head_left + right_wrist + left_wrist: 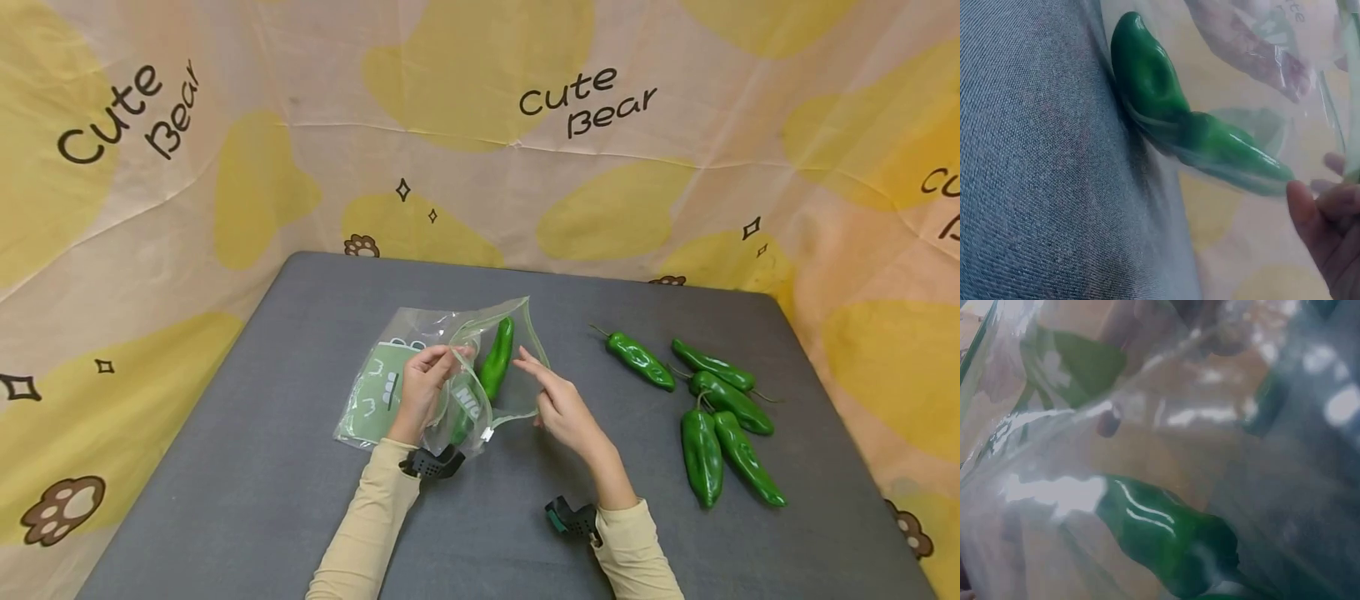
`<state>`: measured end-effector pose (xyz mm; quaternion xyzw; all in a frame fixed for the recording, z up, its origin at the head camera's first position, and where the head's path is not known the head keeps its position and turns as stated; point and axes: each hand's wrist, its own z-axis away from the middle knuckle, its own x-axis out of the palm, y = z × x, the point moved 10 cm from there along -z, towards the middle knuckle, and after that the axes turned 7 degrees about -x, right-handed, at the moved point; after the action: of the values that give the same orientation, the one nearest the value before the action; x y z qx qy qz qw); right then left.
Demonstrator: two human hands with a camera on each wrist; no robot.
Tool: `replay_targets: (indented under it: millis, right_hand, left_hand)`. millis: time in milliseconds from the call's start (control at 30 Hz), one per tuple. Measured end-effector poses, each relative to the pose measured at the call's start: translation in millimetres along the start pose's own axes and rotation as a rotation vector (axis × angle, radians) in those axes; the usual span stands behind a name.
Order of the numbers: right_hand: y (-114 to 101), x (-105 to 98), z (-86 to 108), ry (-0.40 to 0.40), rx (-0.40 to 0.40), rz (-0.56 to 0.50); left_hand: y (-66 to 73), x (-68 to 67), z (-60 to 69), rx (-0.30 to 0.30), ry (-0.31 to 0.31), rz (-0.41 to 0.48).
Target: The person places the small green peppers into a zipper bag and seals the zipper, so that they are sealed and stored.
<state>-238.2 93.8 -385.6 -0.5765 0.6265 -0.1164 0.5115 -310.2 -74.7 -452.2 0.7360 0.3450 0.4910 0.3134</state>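
The left grip [422, 392] pinches the bag [371, 400] rim; opposite, the right grip [562, 412] has fingers apart. A slipping pinch could let the pepper [498, 358] between them slide out.

The head view crops both sleeves [367, 517] at its near edge; glare in the left wrist view hides parts of the bag [1141, 450].
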Motion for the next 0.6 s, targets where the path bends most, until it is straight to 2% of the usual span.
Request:
replay_targets:
  millis: [100, 167, 333, 500, 600]
  right_hand:
    - [-21.3, -11.6, -3.8, 0.086, -0.082, 0.006]
    - [-31.1, -18.4, -4.9, 0.135, -0.130, 0.008]
    - [-28.8, -28.7, -3.4, 0.241, -0.170, -0.029]
    - [-24.3, -38.4, 0.5, 0.345, -0.214, -0.076]
    - [-22.5, -41.6, 1.8, 0.375, -0.231, -0.084]
  left_hand:
    - [6.2, 3.5, 1.7, 0.008, -0.008, 0.005]
    - [5.1, 2.6, 1.3, 0.009, -0.010, 0.000]
    - [-2.1, -5.9, -0.5, -0.020, 0.015, -0.037]
    - [-4.6, -9.1, -1.5, -0.045, 0.035, -0.054]
    - [-1.7, -6.2, -2.2, -0.024, 0.026, -0.054]
